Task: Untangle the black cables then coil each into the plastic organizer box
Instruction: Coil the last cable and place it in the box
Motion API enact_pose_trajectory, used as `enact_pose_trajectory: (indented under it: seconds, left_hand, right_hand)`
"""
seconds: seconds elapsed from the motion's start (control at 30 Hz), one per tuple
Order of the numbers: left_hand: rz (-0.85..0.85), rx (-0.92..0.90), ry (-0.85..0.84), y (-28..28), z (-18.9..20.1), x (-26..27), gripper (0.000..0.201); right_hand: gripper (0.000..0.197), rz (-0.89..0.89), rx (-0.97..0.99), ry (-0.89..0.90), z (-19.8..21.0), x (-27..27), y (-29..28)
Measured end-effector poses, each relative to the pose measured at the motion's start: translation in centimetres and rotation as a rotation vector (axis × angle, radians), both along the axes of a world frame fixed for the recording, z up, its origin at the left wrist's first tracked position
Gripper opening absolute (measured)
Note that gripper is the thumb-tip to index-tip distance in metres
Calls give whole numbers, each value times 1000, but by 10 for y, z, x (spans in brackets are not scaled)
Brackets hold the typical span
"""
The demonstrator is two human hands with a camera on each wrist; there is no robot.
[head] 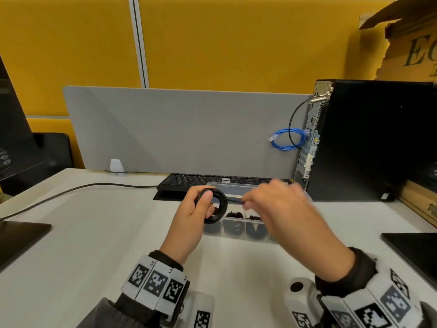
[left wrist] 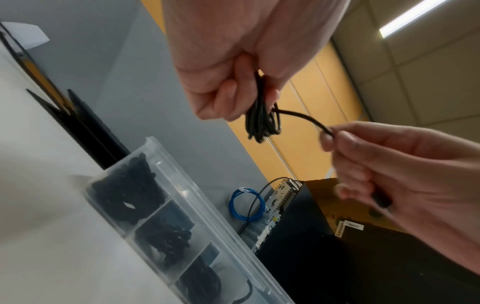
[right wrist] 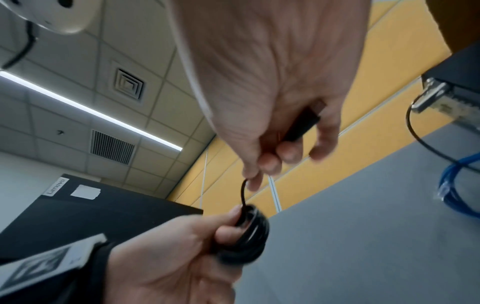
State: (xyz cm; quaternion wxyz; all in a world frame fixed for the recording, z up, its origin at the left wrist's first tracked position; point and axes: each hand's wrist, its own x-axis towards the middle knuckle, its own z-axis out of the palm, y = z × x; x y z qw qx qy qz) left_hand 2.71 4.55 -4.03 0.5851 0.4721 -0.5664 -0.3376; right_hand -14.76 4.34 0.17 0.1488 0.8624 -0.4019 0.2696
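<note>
White desk (head: 94,233) fronts a grey divider (head: 177,129) and yellow wall panels. Above the clear organizer box (head: 236,235) (its compartments already hold dark coils), the left hand (head: 191,218) grips a tight black cable coil (head: 216,205); the right hand (head: 279,204) pinches its loose end, plug in palm.

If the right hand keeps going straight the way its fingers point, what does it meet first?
The right hand points left along the free cable end it pinches, so it would probably first meet the black cable coil held by the left hand. Depth looks matched, though blur leaves some doubt.
</note>
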Motion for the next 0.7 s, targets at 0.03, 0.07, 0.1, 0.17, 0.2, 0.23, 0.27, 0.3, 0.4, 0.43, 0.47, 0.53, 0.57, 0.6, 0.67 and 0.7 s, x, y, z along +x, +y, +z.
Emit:
enact_pose_trajectory:
  seconds: [0.03,0.07,0.1,0.17,0.2,0.23,0.27,0.3,0.4,0.43,0.47,0.53,0.57,0.6,0.67,0.7]
  left_hand:
    - [-16,3,-28,1,1,0,20]
    - [-41,9,-54,2,1,0,22]
    - [-73,14,-68,4,3,-2,24]
    - [-139,14,-53,8,5,-6,26]
    - [-163,14,-25,9,6,-8,27]
    - [-181,12,8,10,6,-9,28]
    - [-193,9,37,11,6,-10,28]
    - [-200,5,58,10,6,-10,28]
    - [-229,2,101,10,4,-10,26]
    - [-247,9,118,10,3,-11,27]
    - [-265,16,129,10,3,-12,27]
    - [-286,24,125,12,3,-13,26]
    - [-283,25,119,12,4,-13,25]
    - [-270,28,113,11,5,-13,24]
    - [-242,47,105,9,6,-11,24]
    - [-229,55,103,8,6,-11,23]
  right_hand:
    - [20,-41,-149,-49,2,-6,-2]
    - [24,-73,-253,-118,2,-11,-3]
    - [25,-96,-288,-167,3,-15,-5]
    - [24,-99,-283,-217,-1,-19,-13]
    - [24,-60,-224,-256,-6,-18,-18]
    - [24,5,-104,-322,-10,-16,-21]
    - [22,70,43,-405,-15,-13,-23]
    - [18,127,187,-495,-19,-10,-25]
    - [22,285,538,-840,-26,3,-23]
    - [22,335,637,-958,-26,7,-21]
    - [23,374,718,-1047,-27,10,-19]
    - [24,435,845,-1169,-28,15,-16]
    - [25,463,907,-1224,-29,16,-16]
    - [26,483,965,-1277,-30,17,-15]
    - [25,499,1045,-1356,-31,18,-16]
    - [25,497,1065,-1387,-32,18,-17]
